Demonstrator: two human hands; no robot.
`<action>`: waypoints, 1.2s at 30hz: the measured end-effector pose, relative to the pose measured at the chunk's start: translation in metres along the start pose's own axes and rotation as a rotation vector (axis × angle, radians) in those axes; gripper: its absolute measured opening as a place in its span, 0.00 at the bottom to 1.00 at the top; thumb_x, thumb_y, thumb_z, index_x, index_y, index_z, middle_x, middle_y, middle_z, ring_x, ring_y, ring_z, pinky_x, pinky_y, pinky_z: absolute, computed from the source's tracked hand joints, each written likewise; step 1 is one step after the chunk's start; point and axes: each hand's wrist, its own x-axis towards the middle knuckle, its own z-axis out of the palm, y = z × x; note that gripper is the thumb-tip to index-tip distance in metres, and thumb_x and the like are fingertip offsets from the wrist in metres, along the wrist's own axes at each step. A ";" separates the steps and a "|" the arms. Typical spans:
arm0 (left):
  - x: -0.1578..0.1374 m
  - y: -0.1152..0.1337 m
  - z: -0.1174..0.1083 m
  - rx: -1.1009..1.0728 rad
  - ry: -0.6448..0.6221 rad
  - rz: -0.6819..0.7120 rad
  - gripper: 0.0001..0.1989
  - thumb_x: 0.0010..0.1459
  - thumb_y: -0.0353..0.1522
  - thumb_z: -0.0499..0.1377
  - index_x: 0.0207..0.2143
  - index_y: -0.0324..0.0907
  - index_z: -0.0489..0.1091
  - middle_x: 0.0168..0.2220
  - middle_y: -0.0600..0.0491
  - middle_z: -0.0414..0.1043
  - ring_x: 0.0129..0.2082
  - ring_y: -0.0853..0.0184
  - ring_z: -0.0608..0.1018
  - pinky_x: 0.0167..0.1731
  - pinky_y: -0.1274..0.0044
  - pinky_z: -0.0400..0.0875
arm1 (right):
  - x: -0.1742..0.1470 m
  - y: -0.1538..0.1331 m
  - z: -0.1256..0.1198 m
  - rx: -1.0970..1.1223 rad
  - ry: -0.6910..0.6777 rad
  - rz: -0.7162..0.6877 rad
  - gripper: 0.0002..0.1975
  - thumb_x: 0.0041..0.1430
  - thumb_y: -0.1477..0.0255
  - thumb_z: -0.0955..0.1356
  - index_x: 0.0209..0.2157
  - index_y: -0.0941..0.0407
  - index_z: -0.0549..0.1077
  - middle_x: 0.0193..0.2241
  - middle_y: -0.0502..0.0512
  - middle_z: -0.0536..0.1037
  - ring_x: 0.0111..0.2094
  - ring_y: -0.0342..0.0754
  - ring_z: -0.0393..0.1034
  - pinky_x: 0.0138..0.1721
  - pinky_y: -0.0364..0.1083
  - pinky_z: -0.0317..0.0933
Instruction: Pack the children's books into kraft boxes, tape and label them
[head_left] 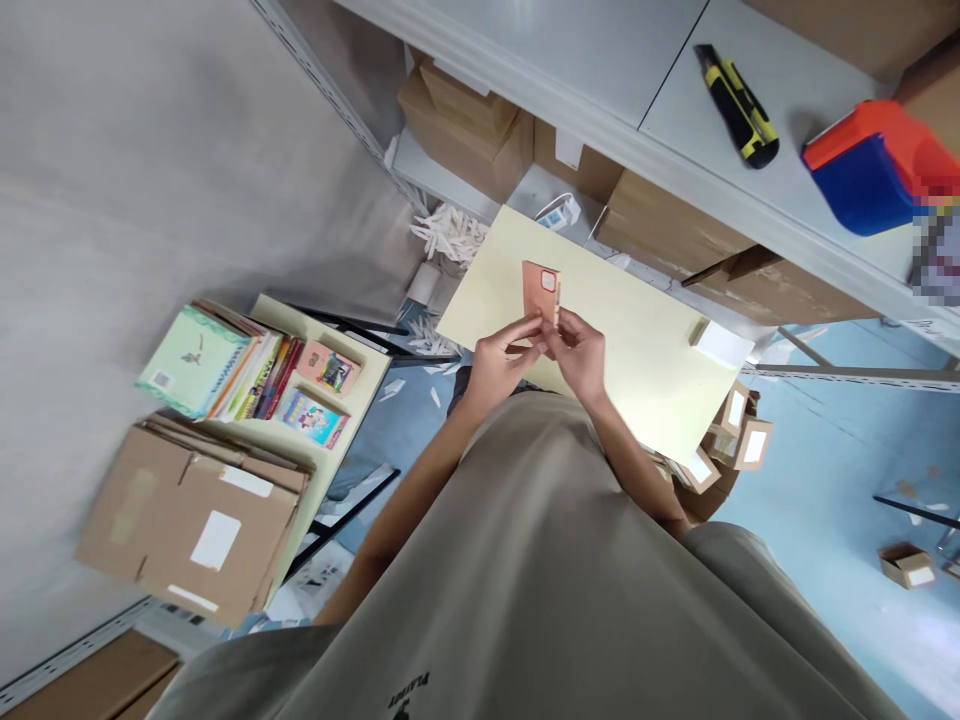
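Observation:
Both hands hold a thin orange book-shaped item upright above the pale yellow table. A white square with a red outline shows on its face, near the upper right corner. My left hand grips its lower edge, fingers bent inward. On the other side, my right hand pinches the lower right part, close to the left fingertips. Whether it is a small book or a flat box, I cannot tell. A white block-like object lies at the table's right end.
Left, a side table carries stacked books, two small colourful items and flattened cartons. Ahead, a grey shelf bears a yellow-black utility knife and a red-blue object. Cardboard boxes stand right of the table.

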 end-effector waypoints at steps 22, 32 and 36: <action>0.014 0.002 -0.036 0.128 0.019 0.280 0.18 0.72 0.50 0.71 0.33 0.49 0.82 0.51 0.45 0.88 0.58 0.53 0.87 0.66 0.58 0.80 | 0.010 -0.009 -0.046 -0.011 -0.177 -0.197 0.20 0.66 0.42 0.81 0.31 0.41 0.89 0.53 0.51 0.93 0.75 0.64 0.76 0.82 0.73 0.63; 0.003 -0.013 -0.046 0.031 0.098 0.067 0.27 0.61 0.57 0.78 0.44 0.47 0.79 0.44 0.48 0.88 0.48 0.59 0.88 0.47 0.71 0.83 | 0.007 -0.003 -0.044 -0.040 -0.176 -0.023 0.35 0.63 0.41 0.82 0.65 0.45 0.86 0.39 0.50 0.90 0.37 0.51 0.80 0.44 0.53 0.84; 0.003 -0.016 -0.051 0.006 0.039 0.044 0.30 0.65 0.59 0.73 0.55 0.46 0.85 0.51 0.45 0.89 0.48 0.59 0.88 0.42 0.72 0.83 | 0.005 -0.005 -0.043 -0.042 -0.163 -0.026 0.33 0.66 0.39 0.79 0.62 0.45 0.87 0.37 0.50 0.88 0.30 0.48 0.74 0.33 0.49 0.79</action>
